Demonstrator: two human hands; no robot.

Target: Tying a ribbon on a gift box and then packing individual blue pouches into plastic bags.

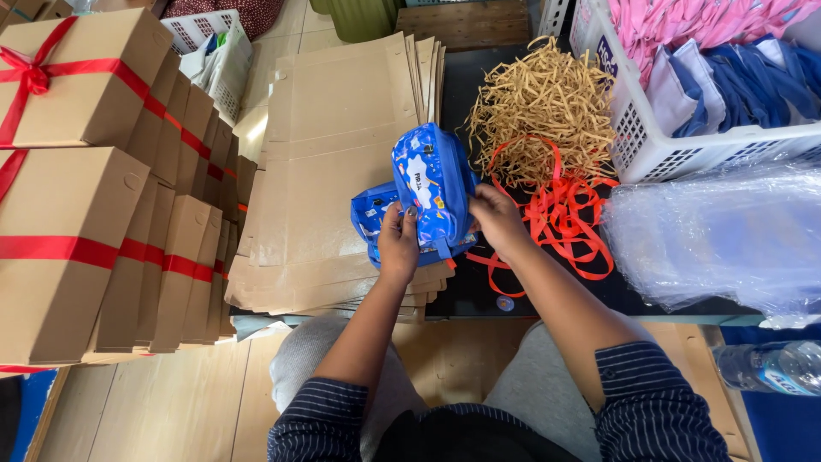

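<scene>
Blue zip pouch [432, 184] w/ cartoon print sits upright-ish on the stack of flat cardboard sheets [333, 128], at the stack's near right corner, just by the black bench [466, 282] edge. Its long axis runs roughly away from the person, tilted a bit left at the far end. A second, flatter blue pouch [369, 214] lies under/behind it, touching, on the left side.

Left hand [398, 244] is at the pouch's near-left flank, fingers [409, 214] closed on the fabric, thumb side up. Right hand [496, 218] is at the near-right flank, fingers pinching the edge by the zip end. So both hands grip the near end, one each side; pouch body extends away from both. Neither hand is clearly nearer; both are touching.

Rel. to the pouch: red ribbon tangle [560, 218] just right, touching the right hand's far side; tan shredded paper filler [543, 107] beyond-right; white basket [650, 145] of pink and navy fabric items further right; clear plastic bags [710, 235] right and nearer. Ribboned kraft boxes [77, 197] stand well apart to the left. Water bottle [770, 368] near-right, low on the floor side.
</scene>
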